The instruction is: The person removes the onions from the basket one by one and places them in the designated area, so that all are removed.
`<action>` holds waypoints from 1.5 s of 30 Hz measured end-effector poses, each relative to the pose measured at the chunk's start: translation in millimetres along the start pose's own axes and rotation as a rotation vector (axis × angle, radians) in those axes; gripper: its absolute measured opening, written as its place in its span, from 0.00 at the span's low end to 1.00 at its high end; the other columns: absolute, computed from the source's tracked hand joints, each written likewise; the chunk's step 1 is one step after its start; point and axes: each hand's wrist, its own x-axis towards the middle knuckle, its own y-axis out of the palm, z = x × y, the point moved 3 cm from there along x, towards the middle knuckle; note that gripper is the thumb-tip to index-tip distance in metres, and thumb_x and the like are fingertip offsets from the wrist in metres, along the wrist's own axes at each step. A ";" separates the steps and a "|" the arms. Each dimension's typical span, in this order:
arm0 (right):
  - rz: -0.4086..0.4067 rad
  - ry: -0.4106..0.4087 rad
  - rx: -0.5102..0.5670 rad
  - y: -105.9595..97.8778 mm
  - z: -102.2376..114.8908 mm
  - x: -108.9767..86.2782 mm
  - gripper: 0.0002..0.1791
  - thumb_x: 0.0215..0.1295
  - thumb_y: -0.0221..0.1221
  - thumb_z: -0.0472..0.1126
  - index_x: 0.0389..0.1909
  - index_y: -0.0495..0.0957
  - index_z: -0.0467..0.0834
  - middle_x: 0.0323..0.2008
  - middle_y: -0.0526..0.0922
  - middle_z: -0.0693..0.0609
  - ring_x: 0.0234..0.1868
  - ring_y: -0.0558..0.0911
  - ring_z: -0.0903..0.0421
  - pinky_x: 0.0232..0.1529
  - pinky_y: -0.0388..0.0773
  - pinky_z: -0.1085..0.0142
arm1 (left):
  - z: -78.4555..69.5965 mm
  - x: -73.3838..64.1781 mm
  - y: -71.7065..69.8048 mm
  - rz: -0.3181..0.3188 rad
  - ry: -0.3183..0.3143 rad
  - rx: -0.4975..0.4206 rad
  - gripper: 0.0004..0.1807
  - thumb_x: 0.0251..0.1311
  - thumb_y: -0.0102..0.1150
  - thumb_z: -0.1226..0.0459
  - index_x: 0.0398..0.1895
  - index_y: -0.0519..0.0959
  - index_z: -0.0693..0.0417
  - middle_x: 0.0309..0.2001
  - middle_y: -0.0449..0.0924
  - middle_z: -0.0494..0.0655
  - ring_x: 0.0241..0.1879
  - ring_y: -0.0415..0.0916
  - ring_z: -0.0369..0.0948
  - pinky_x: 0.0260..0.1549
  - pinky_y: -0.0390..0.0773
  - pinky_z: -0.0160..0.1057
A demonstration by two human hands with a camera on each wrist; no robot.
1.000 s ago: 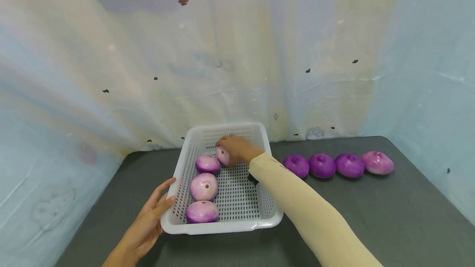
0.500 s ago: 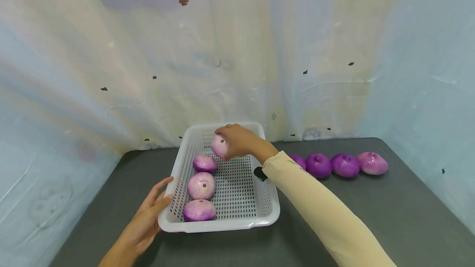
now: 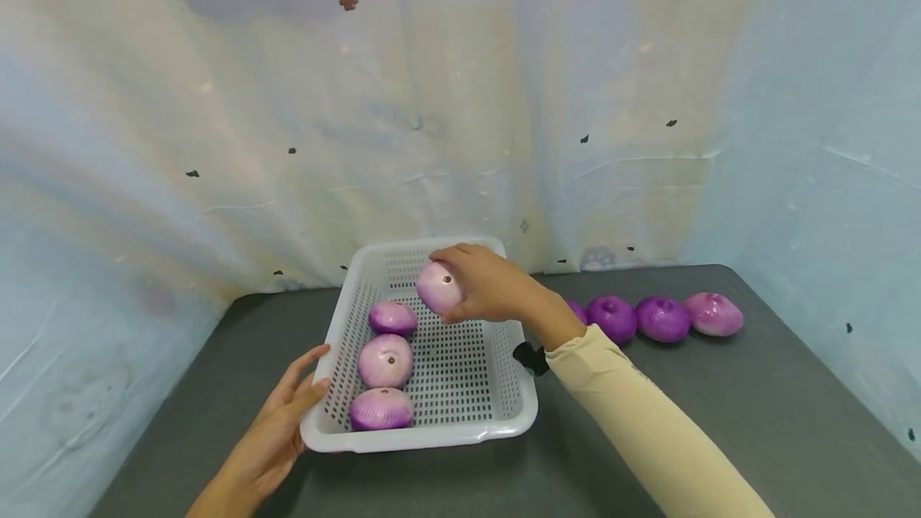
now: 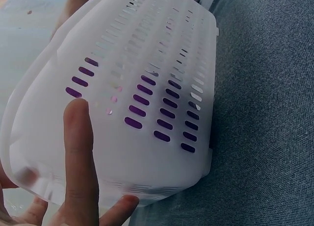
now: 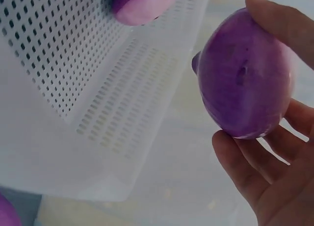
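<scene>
My right hand (image 3: pixel 489 282) grips a purple-and-pale onion (image 3: pixel 440 288) between thumb and fingers, up over the back part of a white plastic basket (image 3: pixel 432 444). In the right wrist view the held onion (image 5: pixel 243 79) shows its darker purple side and a short stub. My left hand (image 3: pixel 277 414) holds the basket's left rim near the front corner. One finger (image 4: pixel 78 142) lies straight along the perforated outer wall in the left wrist view. Inside, along the left wall, sit three more onions: a back one (image 3: pixel 392 318), a middle one (image 3: pixel 385 360) and a front one (image 3: pixel 381 408).
Right of the basket, several onions form a row on the dark grey table (image 3: pixel 719 398), among them a deep purple onion (image 3: pixel 663 319) and a pinker onion (image 3: pixel 713 314) at the right end. My right sleeve partly covers the row. A patterned curtain (image 3: pixel 460 118) hangs behind the table.
My right hand has lifted the onion from the basket's floor beside the back onion, then shifted it slightly right. The left hand stays at the rim. The view has turned slightly right.
</scene>
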 end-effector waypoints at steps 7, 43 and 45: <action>-0.033 0.053 0.152 2.2 6.4 -37.1 0.52 0.47 0.77 0.53 0.73 0.63 0.48 0.67 0.71 0.48 0.61 0.76 0.51 0.59 0.76 0.52 | -0.2 -0.3 -0.3 -0.009 -0.013 -0.008 0.29 0.77 0.45 0.57 0.75 0.48 0.31 0.58 0.75 0.24 0.53 0.80 0.39 0.41 0.84 0.46; -0.198 0.248 0.330 16.4 -17.5 -106.4 0.52 0.45 0.77 0.57 0.71 0.64 0.52 0.63 0.73 0.54 0.54 0.78 0.56 0.52 0.79 0.56 | -2.1 -0.6 -1.2 -0.028 -0.036 0.005 0.29 0.77 0.45 0.56 0.75 0.49 0.29 0.59 0.71 0.27 0.55 0.79 0.40 0.42 0.84 0.49; -0.205 0.250 0.331 16.5 -18.5 -106.3 0.51 0.45 0.77 0.57 0.71 0.65 0.51 0.63 0.74 0.53 0.54 0.78 0.55 0.52 0.79 0.55 | -1.4 -0.9 -1.3 -0.025 -0.039 0.000 0.29 0.77 0.45 0.56 0.75 0.49 0.29 0.59 0.72 0.26 0.54 0.79 0.40 0.42 0.84 0.50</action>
